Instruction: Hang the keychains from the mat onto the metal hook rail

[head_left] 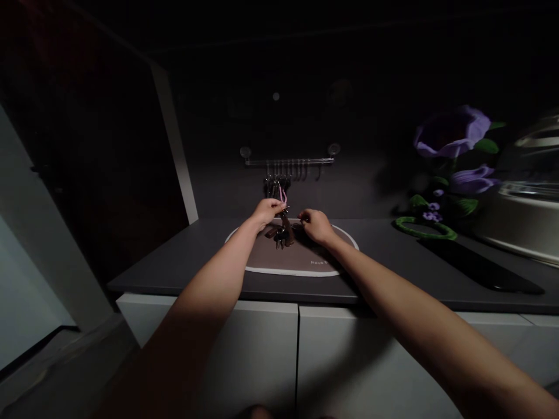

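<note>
My left hand (267, 212) pinches a bunch of keys (282, 235) by its upper end, just above the mat. Brown pieces and dark metal parts hang from the bunch below my fingers. A pink loop (283, 194) rises above my left fingertips, in front of several dark hanging things (271, 186). To the right of the bunch, my right hand (318, 226) is closed with curled fingers, apart from the left. What its fingertips hold, if anything, is too dark to make out. Below both hands lies the brown, white-edged mat (288, 263).
A clear rail (290, 162) with several hooks is fixed to the dark wall by suction cups. On the grey counter (174, 269), purple flowers (454, 134), a green ring (425, 228), a flat black object (480, 265) and a large pale appliance (519, 215) stand to the right.
</note>
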`<state>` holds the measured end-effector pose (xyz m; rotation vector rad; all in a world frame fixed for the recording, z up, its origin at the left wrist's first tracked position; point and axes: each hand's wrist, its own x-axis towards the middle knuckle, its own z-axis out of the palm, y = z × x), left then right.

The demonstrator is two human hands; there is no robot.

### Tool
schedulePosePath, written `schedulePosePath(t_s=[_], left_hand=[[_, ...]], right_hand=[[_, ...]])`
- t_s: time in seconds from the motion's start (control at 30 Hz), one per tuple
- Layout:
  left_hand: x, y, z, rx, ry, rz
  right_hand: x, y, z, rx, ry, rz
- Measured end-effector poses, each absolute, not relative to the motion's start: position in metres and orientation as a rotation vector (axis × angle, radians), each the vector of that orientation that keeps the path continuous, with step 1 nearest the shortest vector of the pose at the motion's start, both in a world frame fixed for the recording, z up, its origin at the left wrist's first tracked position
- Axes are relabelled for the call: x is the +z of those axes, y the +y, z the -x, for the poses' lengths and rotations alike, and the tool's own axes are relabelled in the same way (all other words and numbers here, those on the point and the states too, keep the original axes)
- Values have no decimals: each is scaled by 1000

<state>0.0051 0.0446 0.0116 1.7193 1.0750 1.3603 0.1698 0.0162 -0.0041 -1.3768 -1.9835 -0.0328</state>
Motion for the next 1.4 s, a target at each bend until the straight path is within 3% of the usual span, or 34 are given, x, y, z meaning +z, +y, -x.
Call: schedulePosePath(t_s=[0.43, 0.7, 1.4], left_hand=[[24, 34, -10, 1325, 613, -1216], [25, 28, -18, 1303, 577, -1206], [27, 22, -14, 1248, 538, -1299]], right_hand=[[0, 9, -165, 263, -1811, 1075], [1, 13, -166, 474, -1656, 868], [9, 7, -169, 604, -1550, 669]])
